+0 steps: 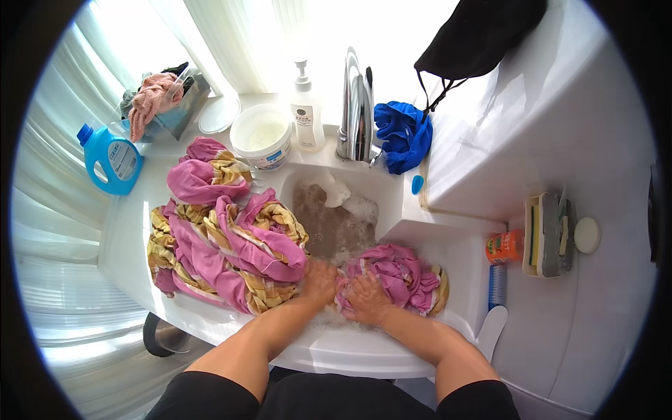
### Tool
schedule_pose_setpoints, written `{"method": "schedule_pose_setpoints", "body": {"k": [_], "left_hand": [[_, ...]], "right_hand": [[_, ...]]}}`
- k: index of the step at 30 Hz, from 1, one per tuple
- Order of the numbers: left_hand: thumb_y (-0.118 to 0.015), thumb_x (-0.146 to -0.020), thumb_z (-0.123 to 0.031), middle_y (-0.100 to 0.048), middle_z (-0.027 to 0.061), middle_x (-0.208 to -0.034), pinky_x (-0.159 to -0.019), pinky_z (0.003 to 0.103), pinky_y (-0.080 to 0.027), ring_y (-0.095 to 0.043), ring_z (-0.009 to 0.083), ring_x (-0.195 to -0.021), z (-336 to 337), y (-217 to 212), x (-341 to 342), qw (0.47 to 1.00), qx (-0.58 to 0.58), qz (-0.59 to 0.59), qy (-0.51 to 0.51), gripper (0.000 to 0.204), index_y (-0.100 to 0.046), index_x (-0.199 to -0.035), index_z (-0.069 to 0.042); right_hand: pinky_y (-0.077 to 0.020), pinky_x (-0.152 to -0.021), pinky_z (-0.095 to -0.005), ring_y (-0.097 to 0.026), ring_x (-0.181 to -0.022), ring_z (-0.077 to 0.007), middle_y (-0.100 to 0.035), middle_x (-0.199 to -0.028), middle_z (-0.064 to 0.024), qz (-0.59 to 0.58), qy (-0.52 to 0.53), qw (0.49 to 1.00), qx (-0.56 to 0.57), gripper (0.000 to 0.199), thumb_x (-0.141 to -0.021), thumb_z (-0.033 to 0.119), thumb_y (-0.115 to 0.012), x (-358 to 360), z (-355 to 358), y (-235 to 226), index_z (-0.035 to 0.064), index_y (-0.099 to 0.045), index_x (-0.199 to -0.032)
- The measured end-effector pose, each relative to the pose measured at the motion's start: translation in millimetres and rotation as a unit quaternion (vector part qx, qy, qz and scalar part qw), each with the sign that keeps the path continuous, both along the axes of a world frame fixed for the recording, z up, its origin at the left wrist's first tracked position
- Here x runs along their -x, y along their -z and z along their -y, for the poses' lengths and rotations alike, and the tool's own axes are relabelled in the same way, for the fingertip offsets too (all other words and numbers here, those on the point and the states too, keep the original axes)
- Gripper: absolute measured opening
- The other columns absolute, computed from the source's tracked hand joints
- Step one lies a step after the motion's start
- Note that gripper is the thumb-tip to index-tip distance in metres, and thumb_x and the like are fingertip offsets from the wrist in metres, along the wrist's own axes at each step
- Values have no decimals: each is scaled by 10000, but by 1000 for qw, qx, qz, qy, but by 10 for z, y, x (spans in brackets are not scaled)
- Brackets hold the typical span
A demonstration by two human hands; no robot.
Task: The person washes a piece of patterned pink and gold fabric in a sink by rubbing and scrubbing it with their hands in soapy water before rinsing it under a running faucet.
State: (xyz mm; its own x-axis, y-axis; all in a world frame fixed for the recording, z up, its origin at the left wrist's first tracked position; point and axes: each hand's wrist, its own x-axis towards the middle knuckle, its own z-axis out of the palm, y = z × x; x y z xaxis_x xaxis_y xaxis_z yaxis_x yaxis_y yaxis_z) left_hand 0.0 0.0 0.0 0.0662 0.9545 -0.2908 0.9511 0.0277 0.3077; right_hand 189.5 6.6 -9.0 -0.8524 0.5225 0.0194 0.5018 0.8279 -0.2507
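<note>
A long pink and yellow patterned cloth (210, 238) lies heaped in folds on the counter left of the sink. Another wet, bunched part of pink and yellow cloth (413, 278) sits in the sink's near side, among suds. My right hand (367, 299) is closed on this bunch, its fingers curled into the folds. Close beside it, my left hand (320, 282) is closed at the sink's edge, between the heap and the bunch, its fingertips partly hidden. The white sink (388, 213) holds murky, foamy water.
Behind the sink stand a chrome faucet (355, 112), a white pump bottle (306, 115) and a white tub (260, 133). A blue cloth (404, 136) lies right of the faucet. A blue detergent jug (115, 162) stands far left. Brushes (553, 231) and an orange container (504, 246) are at right.
</note>
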Motion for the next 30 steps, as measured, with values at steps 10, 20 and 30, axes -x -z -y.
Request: {"method": "schedule_pose_setpoints", "body": {"k": [10,20,30], "left_hand": [[-619,-812,-279,-448,237,-1310,-1022,439,-336,-427,366,-1211,-785,62,80,955,264,51,-121,527,-490,-1269,-49],[-833,-575,-359,-418,249,-1271,-1037,496,-318,-387,419,-1240,-370,-1256,747,995,17,-70,68,891,-431,-1278,13],[-846,-361,-557,-459,171,-1278,-980,594,-339,-383,367,-1266,372,-1892,1213,949,-64,-219,217,1246,-368,-1379,-22]], "right_hand": [[-345,-1051,-375,-524,-1168,-317,-548,-1245,-241,-47,125,900,416,510,-883,475,-470,352,-585,289,51,-616,-1124],[-293,-1053,-506,-389,-1234,-390,-451,-1299,-234,-23,209,972,109,525,-715,432,-645,535,-491,-367,-2,-667,-1009],[-122,-1072,-642,-169,-1403,-374,-241,-1481,-234,91,117,987,65,1085,-662,534,-709,1164,32,-688,34,-179,-1466]]}}
